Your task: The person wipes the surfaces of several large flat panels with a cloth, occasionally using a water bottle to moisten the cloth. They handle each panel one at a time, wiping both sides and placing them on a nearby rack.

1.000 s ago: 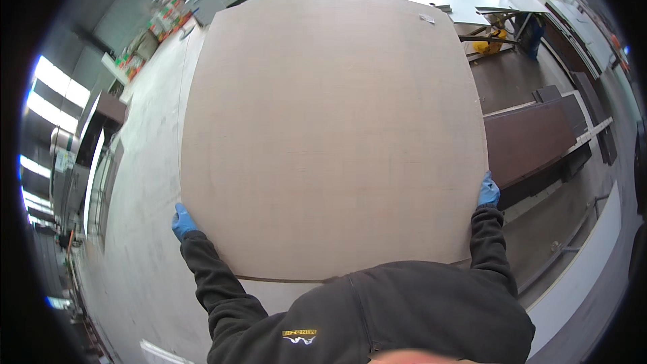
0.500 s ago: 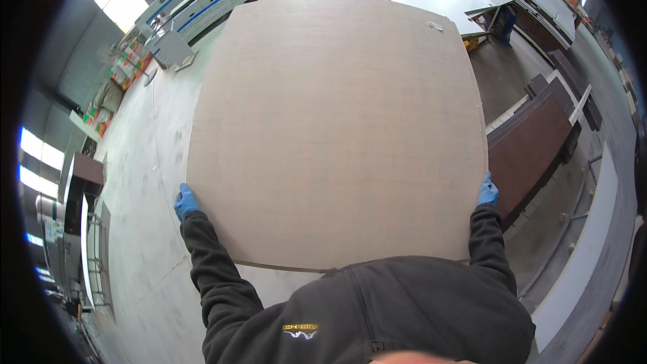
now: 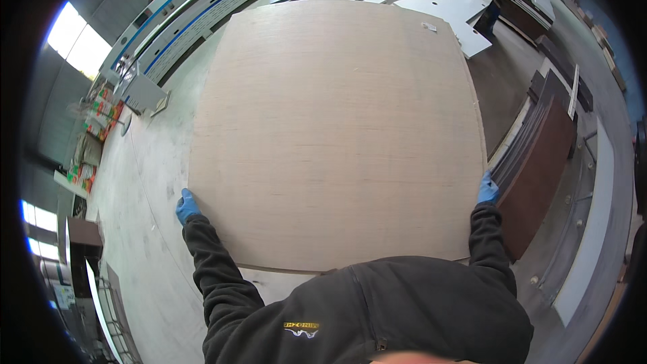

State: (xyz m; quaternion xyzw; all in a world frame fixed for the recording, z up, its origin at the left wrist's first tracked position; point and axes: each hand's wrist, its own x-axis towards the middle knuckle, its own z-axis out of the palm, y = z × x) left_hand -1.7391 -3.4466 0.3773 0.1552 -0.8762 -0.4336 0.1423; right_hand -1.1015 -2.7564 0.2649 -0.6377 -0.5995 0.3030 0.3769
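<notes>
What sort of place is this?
Probably a woodworking workshop: a large wooden board held by its sides, stacked brown panels at right, and what looks like a long machine at upper left.

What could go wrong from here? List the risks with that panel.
The wide, pale wooden panel could knock the stacked long, dark brown boards, which appear close to the blue-gloved right hand, perhaps pinching it. The panel also blocks the view of much grey floor, so an obstacle beneath might go unseen.

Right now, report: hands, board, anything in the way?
Left hand and right hand hold opposite edges. Wide board between them. Brown panels near right hand; clearance unclear.
</notes>
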